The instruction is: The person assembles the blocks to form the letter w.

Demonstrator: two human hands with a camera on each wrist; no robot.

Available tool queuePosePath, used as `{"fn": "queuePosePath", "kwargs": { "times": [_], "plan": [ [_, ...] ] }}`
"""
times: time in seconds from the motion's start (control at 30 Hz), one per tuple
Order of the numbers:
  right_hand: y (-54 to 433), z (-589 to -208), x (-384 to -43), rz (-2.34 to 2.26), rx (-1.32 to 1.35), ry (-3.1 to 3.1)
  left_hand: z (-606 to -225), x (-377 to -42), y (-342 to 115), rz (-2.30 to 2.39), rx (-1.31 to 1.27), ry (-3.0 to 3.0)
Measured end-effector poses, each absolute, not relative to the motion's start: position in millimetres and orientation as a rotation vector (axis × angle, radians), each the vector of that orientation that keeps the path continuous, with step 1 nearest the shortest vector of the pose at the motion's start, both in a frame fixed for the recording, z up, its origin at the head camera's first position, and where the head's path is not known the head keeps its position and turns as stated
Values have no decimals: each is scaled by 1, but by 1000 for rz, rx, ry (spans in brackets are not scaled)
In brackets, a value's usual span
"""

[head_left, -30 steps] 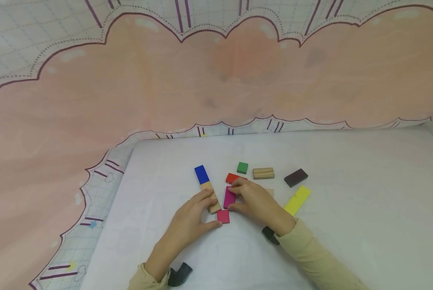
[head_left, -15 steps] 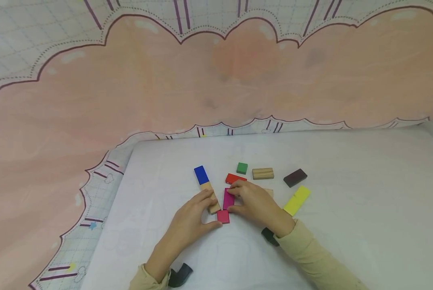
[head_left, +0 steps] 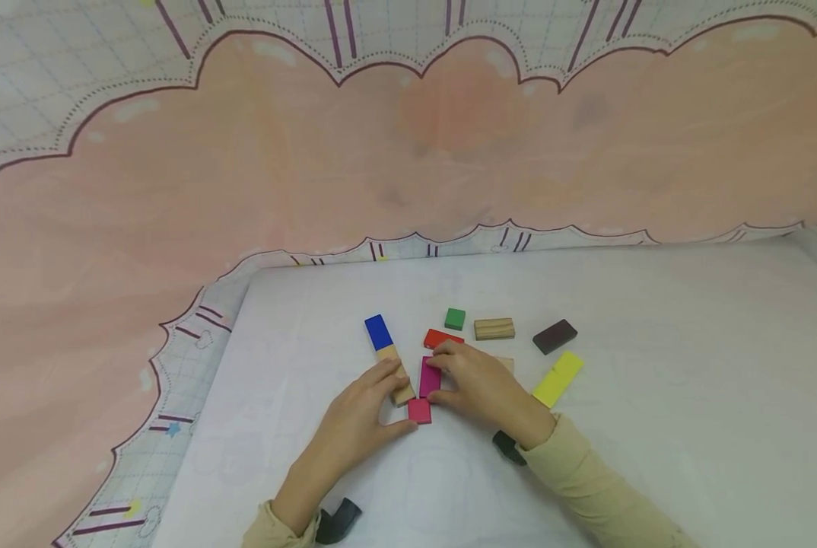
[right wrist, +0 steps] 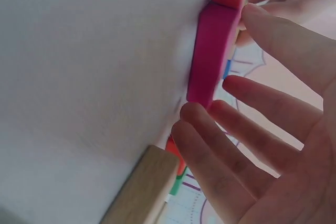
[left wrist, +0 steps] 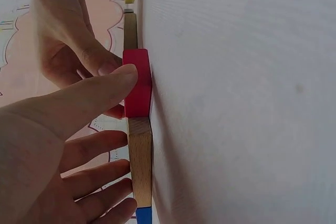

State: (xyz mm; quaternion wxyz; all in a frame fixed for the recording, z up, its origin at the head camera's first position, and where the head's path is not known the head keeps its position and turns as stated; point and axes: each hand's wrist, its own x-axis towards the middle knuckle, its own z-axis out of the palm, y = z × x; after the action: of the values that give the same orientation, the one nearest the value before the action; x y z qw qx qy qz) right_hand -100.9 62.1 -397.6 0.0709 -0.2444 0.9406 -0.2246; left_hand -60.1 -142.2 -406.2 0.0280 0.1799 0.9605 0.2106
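Note:
In the head view my left hand (head_left: 357, 411) lies to the left of a red square block (head_left: 419, 411), its thumb pressing the near face. Its other fingers rest along a plain wooden block (left wrist: 140, 163), which lines up with a blue block (head_left: 379, 332). My right hand (head_left: 484, 384) pinches a magenta block (head_left: 430, 377), thumb near its close end and fingertips at its far end. In the right wrist view the magenta block (right wrist: 212, 56) meets the red block end to face. Both wooden and magenta blocks fan away from the red one.
Behind the hands lie a red-orange block (head_left: 443, 338), a green block (head_left: 455, 319) and a grooved wooden block (head_left: 494, 329). To the right are a dark brown block (head_left: 555, 336) and a yellow block (head_left: 559, 379). A pale block (head_left: 507, 364) is partly hidden by the right hand.
The right hand has drawn the magenta block slightly toward the person and to the left, so its close end now meets the red block. The left hand stays in place.

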Motion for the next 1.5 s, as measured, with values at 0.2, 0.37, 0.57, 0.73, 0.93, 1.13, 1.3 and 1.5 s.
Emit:
{"fn": "queuePosePath", "kwargs": {
  "times": [0.2, 0.37, 0.57, 0.73, 0.93, 1.13, 1.3, 1.5],
  "plan": [
    [65, -392, -104, -659, -758, 2873, -405, -60, -143, 624, 538, 2946],
    [68, -387, -110, -682, -745, 2864, -402, -61, -142, 590, 544, 2931],
    [72, -383, -117, -719, -740, 2840, -399, -61, -140, 612, 563, 2916],
    [74, -381, -122, -723, -795, 2852, -396, -60, -135, 650, 579, 2899],
    [76, -383, -128, -719, -833, 2859, -398, -61, -131, 626, 658, 2913],
    [77, -386, -133, -699, -865, 2856, -401, -63, -128, 537, 765, 2898],
    [76, -387, -137, -703, -889, 2856, -404, -65, -127, 544, 795, 2889],
    [73, -386, -140, -664, -876, 2843, -405, -65, -127, 549, 795, 2881]
  ]
}}
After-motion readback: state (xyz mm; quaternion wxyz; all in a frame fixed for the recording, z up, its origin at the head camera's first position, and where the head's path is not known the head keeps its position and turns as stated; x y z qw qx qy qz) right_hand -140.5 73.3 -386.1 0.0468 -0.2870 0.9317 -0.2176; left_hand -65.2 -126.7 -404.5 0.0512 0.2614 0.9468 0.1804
